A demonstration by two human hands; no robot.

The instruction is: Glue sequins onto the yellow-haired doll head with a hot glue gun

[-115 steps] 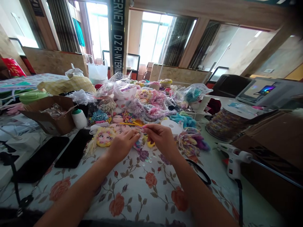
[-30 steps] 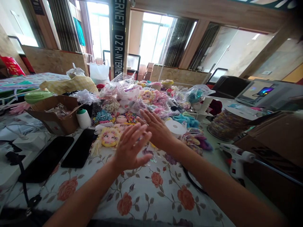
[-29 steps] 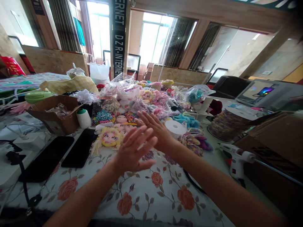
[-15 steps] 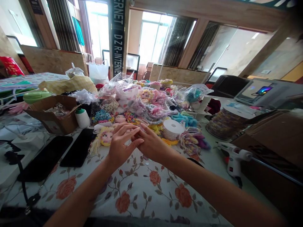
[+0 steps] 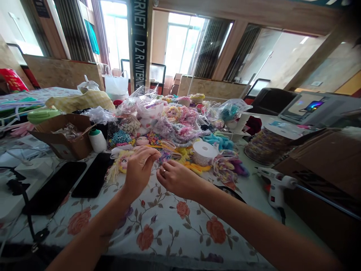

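My left hand (image 5: pixel 140 165) is raised above the flowered tablecloth (image 5: pixel 158 222), its fingertips drawn together with the thumb in a pinch. A small gap separates it from my right hand (image 5: pixel 179 178), whose fingers are curled inward and wear a ring. Whatever either hand may hold is too small or hidden to make out. Just behind my left hand lies a doll face piece with yellow yarn hair (image 5: pixel 122 162), partly covered by it. Beyond my right hand stands a white spool (image 5: pixel 205 152), with yellow fuzzy strips (image 5: pixel 194 166) beside it.
A heap of colourful yarn pieces (image 5: pixel 183 124) spreads behind the hands. At left are two black phones (image 5: pixel 94 177), a cardboard box (image 5: pixel 63 137), a thread cone (image 5: pixel 97 141) and a power strip (image 5: pixel 34 169). A glue gun (image 5: pixel 275 188) and large yarn spool (image 5: pixel 267 146) stand right.
My hands were touching at the fingertips and have moved apart. The left fingers have closed into a pinch; the right fingers have curled in and turned downward.
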